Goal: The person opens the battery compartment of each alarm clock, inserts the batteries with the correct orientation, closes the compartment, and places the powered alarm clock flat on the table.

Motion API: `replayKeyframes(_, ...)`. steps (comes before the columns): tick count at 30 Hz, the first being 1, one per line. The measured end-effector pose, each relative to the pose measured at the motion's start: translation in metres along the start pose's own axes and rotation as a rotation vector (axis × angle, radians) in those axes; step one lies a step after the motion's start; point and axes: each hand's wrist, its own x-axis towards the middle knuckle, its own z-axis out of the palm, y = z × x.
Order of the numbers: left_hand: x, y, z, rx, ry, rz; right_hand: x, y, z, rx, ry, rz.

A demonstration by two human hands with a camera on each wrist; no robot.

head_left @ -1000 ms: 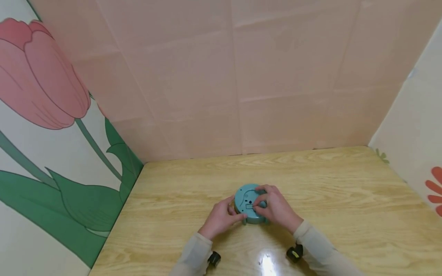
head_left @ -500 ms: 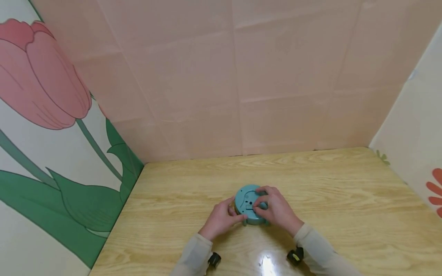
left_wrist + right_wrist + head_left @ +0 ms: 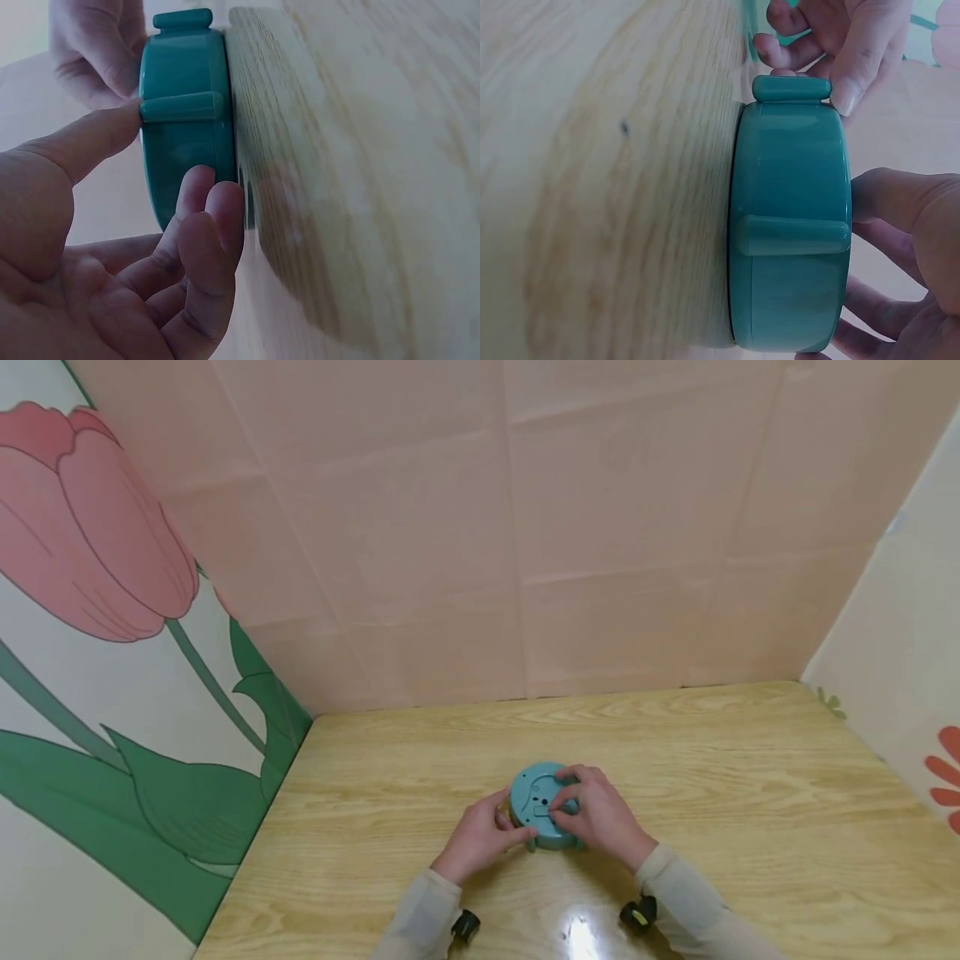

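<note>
From the head, looks forward and down from well back across the tabletop (image 3: 420, 752) to the pink backdrop (image 3: 480, 527); from each wrist, peers close and low, sharing the teal round object (image 3: 540, 792), left hand (image 3: 477, 835) and right hand (image 3: 603, 814)

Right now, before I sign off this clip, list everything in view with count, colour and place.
Round device: 1, teal, on the table between both hands
Stubby pegs: 2 visible, teal, on the device's side
Table: 1, light wood-grain, beneath the device
Creased backdrop: 1, pink, behind the table
Tulip print: 1, pink with green stem and leaves, on the white left panel
Flower print: 1, red, cut off by the frame edge, on the white right panel
Wrist cameras: 2, black, one at each cuff
Sleeves: 2, pale cream, on the forearms
Left hand: 1, at the device's left edge
Right hand: 1, fingers touching the device's upper face
</note>
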Motion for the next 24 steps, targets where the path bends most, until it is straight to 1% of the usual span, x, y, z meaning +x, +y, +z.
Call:
replayKeyframes(2, 0.000, 0.000, 0.000, -0.005, -0.001, -0.001, 0.000, -0.001, 0.000, 0.011, 0.005, 0.015)
replayKeyframes(9, 0.001, -0.002, 0.000, 0.000, 0.005, 0.007, -0.002, -0.008, -0.001, 0.085, 0.011, 0.164)
replayKeyframes(15, 0.003, -0.001, -0.001, -0.001, -0.001, 0.018, 0.001, -0.014, -0.004, 0.094, 0.022, 0.219)
replayKeyframes(24, 0.000, 0.002, -0.002, 0.011, -0.017, 0.026, 0.001, -0.017, -0.005, 0.140, -0.032, 0.336)
